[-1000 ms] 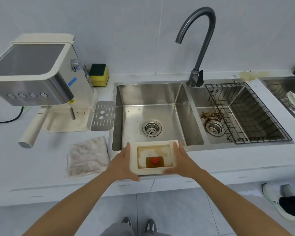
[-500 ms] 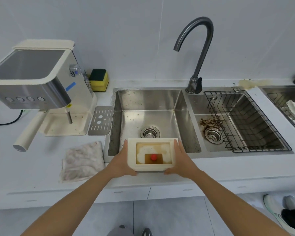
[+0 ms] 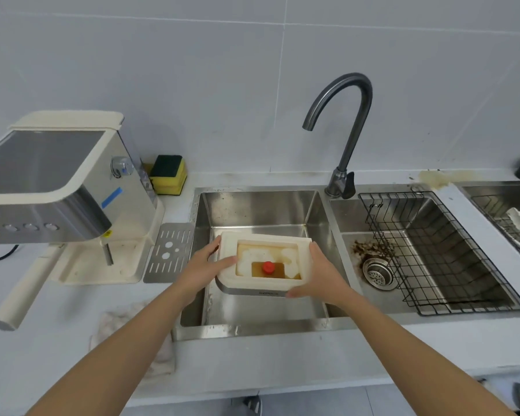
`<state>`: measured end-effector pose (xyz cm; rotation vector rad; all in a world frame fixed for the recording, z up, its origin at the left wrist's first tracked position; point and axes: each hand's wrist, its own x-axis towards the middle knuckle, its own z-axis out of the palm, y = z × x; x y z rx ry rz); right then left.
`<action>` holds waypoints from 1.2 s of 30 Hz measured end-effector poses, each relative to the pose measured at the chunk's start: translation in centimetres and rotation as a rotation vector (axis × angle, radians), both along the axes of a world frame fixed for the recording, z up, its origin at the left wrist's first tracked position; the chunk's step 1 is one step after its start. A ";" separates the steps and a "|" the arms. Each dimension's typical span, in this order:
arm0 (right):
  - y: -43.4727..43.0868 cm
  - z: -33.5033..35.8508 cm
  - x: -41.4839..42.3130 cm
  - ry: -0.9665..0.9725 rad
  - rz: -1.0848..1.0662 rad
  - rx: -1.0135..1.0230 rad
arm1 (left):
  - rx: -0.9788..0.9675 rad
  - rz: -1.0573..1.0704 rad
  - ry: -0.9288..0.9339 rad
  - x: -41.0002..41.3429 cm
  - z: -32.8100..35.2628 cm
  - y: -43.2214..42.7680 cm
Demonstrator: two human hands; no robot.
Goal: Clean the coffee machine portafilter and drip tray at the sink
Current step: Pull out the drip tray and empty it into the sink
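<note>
I hold the cream drip tray [image 3: 263, 238] over the left sink basin [image 3: 258, 205], tilted slightly toward me. Brown liquid and a red float [image 3: 268, 267] sit in its well. My left hand [image 3: 206, 267] grips its left side and my right hand [image 3: 320, 273] grips its right side. The coffee machine [image 3: 54, 181] stands on the counter at left, with the cream portafilter handle [image 3: 21, 298] sticking out toward me. The metal drip grate [image 3: 168, 252] lies beside the machine.
A grey gooseneck faucet [image 3: 345, 127] rises between the basins. The right basin holds a black wire rack [image 3: 451, 256] and coffee grounds [image 3: 370, 249] by its drain. A yellow-green sponge [image 3: 168, 174] sits at the wall. A white cloth [image 3: 132, 340] lies on the counter front.
Both hands carried the drip tray forward from the counter's front edge to above the left basin. The camera view tilted up.
</note>
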<state>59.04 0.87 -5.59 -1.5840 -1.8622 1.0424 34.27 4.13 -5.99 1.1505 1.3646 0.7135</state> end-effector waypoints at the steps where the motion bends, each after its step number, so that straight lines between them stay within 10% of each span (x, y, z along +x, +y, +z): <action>1: 0.5 0.1 -0.1 0.020 0.008 0.003 | 0.008 0.019 -0.012 0.0 0.1 0.8; 17: 7.4 -0.6 0.2 0.169 -0.060 -0.113 | -0.263 0.261 -0.278 2.0 0.6 8.9; 36: 10.7 -5.1 2.8 0.594 -0.075 -0.531 | -0.274 0.275 -0.071 6.4 3.7 13.7</action>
